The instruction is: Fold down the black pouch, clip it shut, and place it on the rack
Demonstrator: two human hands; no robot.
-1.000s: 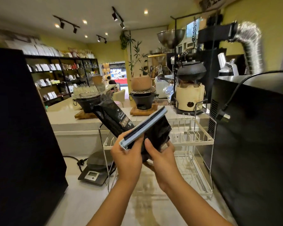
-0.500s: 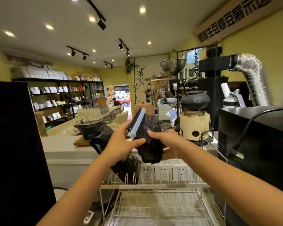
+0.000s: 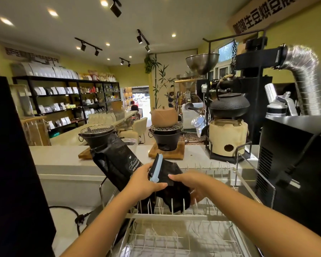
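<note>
**Pouch clipped, nearly racked**

At the rack's (image 3: 167,216) front rail, the folded black pouch (image 3: 171,193), blue clip (image 3: 156,168) on, stood among the prongs. Left hand (image 3: 144,182) and right hand (image 3: 193,186) both gripped it; only release seemingly remained.

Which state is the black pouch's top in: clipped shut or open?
Clipped shut. A light blue clip runs along the folded top of the black pouch, which the left hand and right hand hold over the rack.

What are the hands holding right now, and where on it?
Both hold the black pouch: the left hand at its clipped, folded top by the blue clip, the right hand on its right side.
</note>
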